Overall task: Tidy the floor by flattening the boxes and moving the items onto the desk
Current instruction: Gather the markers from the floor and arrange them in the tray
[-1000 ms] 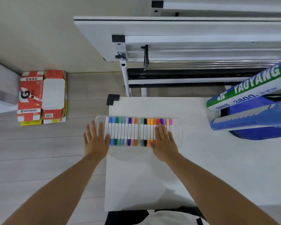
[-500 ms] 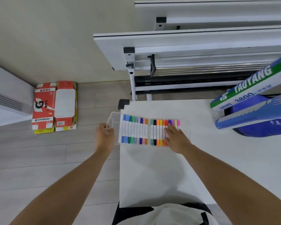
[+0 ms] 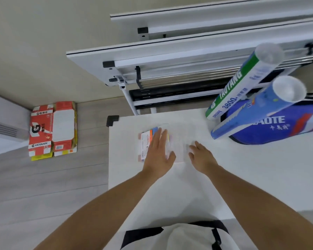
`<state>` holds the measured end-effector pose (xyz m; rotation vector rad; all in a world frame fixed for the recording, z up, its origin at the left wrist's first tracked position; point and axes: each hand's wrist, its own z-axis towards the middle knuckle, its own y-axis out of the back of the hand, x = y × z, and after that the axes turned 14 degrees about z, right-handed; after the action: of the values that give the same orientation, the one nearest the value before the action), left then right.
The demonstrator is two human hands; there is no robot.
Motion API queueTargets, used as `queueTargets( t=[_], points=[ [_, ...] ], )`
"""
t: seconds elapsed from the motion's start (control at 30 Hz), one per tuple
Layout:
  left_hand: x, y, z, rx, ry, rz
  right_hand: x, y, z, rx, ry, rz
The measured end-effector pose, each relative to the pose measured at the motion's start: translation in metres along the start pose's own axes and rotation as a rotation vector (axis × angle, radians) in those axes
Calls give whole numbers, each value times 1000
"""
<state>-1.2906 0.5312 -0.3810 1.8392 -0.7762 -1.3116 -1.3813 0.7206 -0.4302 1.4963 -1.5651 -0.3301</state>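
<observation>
Watching from my end: the marker pack [image 3: 145, 145] sits on the white worktop [image 3: 170, 192], near its left edge. The left hand [image 3: 159, 152] lies flat on top of it, fingers straight, covering most of the colours. The right hand [image 3: 201, 156] is just beside it, fingers spread and relaxed. Its tips seem to rest on the pack's clear plastic part, but it's too blurry to be sure. A flattened red drink box [image 3: 52, 129] lies on the floor [image 3: 43, 186] by the wall [image 3: 43, 51], well apart from the worktop. A green tube [image 3: 242, 82], a blue tube [image 3: 257, 112] and a blue bag [image 3: 278, 129] sit at the worktop's right side.
</observation>
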Motion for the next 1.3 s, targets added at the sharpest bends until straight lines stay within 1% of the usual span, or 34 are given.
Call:
queueTargets(
  t=[0.1,0.2,0.3,0.37,0.43,0.6,0.73,0.87,0.93,1.0,1.1,1.2,1.23,1.3],
  points=[
    [-18,-47,14,124,28,234,-18,8,-8,-20,-9,64],
    [-24,-78,25,257,54,398,-34,13,-9,-7,0,103],
    [-18,-89,32,400,29,519,-41,17,-4,21,-10,161],
    [-8,-86,31,438,-9,552,-37,17,3,24,-16,230],
    [5,-77,28,415,-36,581,-27,16,12,15,-27,307],
    [65,-47,15,379,18,692,11,7,47,-32,-72,398],
    [98,-38,10,397,-44,708,27,-5,72,-87,-146,479],
    [107,-44,11,361,-84,625,34,-9,84,-168,-224,551],
    [107,-47,9,354,-83,614,36,-7,87,-175,-284,624],
    [106,-47,9,322,-97,597,39,-8,91,-169,-332,652],
    [105,-45,8,328,-110,600,43,-11,92,-198,-393,688],
    [104,-45,8,304,-124,603,44,-10,86,-206,-406,735],
    [104,-44,8,301,-132,607,43,-9,82,-190,-401,752],
    [104,-42,7,322,-135,612,41,-10,68,-140,-370,711]
  ],
)
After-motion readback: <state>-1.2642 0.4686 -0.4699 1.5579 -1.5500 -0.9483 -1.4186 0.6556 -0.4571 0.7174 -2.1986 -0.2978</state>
